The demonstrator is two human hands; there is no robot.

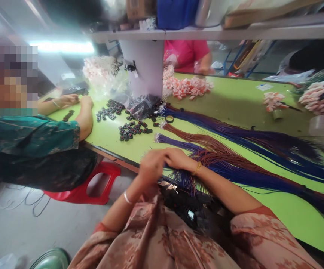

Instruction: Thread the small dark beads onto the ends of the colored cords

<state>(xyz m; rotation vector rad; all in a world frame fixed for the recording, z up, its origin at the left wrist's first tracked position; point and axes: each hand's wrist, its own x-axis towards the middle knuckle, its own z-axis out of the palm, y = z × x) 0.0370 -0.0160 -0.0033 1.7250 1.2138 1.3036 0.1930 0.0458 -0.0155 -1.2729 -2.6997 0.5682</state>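
Observation:
Close together at the table's near edge are my left hand [151, 166] and my right hand [177, 158]. Both have curled fingers pressed together; the left is somewhat blurred, and whatever lies between the fingertips is hidden. Just beyond them rest a purple-blue wire bundle [176, 142] and a brown wire bundle [190, 135], with silvery terminals at their left ends. Wire ends [188, 183] hang over the edge below my right wrist. Small black connector housings [134, 129] lie loose ahead of my left hand.
A roll of tape [169, 118] and a plastic bag of dark parts [143, 106] sit further back, before a grey post [145, 67]. At left, a co-worker in a green sleeve [38, 138] sits on a red stool [103, 183]. Another person in pink [186, 54] is across the table.

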